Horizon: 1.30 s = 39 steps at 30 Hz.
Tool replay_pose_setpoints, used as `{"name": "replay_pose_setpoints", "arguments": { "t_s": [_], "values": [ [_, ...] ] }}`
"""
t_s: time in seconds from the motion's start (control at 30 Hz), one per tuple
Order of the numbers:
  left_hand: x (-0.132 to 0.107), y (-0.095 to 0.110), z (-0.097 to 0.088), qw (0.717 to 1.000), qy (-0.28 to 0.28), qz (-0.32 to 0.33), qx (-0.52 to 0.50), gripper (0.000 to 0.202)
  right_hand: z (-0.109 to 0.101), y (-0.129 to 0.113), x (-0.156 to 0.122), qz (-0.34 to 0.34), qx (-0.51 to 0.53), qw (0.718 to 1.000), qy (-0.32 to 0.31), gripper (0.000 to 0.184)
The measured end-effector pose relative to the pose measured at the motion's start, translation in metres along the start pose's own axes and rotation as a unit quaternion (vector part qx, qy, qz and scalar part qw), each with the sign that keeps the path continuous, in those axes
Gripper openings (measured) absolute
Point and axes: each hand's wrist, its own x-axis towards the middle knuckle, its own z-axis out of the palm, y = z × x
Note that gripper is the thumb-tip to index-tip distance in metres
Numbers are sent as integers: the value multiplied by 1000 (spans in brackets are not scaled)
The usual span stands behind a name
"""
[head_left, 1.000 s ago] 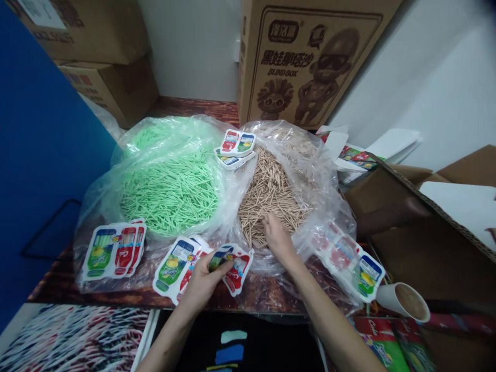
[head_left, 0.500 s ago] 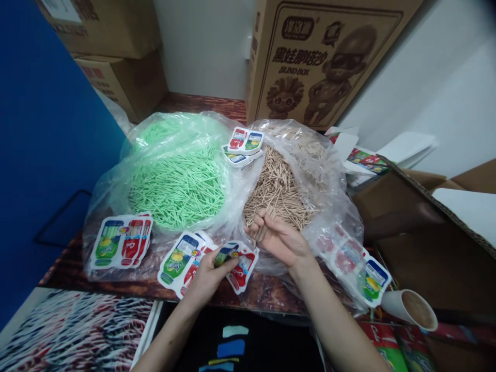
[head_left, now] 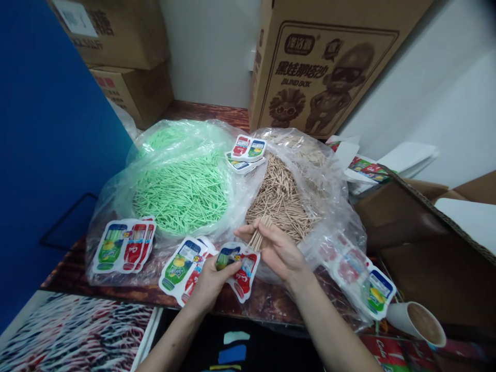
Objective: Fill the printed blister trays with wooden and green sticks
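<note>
Over the front of the table [head_left: 271,304], gripping a printed card [head_left: 245,285] between thumb and fingers of the left hand [head_left: 211,281] and holding a bundle of brown sticks [head_left: 258,236] in the half-curled right hand [head_left: 282,254], close to the card's top edge. Just behind, a brown heap [head_left: 277,199] in clear plastic [head_left: 337,206]; left of that, a green heap [head_left: 180,194]; beside the left hand, more cards [head_left: 177,266].
</note>
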Motion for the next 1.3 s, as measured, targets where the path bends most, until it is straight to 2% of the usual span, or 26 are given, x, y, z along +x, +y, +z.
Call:
{"name": "replay_pose_setpoints", "arguments": {
  "t_s": [0.2, 0.37, 0.63, 0.9, 1.03, 1.2, 1.3],
  "values": [
    [1, -1, 2, 1000, 5, -4, -14, 24, 2, -2, 3, -14, 33, 999, 0, 7],
    [-1, 0, 4, 998, 3, -22, -52, 25, 7, 1, -1, 4, -4, 1000, 8, 10],
    [-2, -3, 6, 998, 6, -28, -56, 24, -2, 1, -6, 11, 22, 997, 79, 10],
    [-3, -1, 12, 998, 7, -34, -59, 25, -1, -3, -5, 24, 51, 998, 28, 10],
    [-4, -2, 12, 996, -9, -44, -80, 25, -1, 1, -7, 46, 40, 997, 57, 12],
    [-3, -5, 11, 993, -25, -55, -105, 23, 1, 6, -14, -3, -32, 989, 143, 15],
    [-1, -6, 11, 993, -16, -57, -99, 24, 8, 7, -19, -61, -104, 980, 158, 16]
  ]
}}
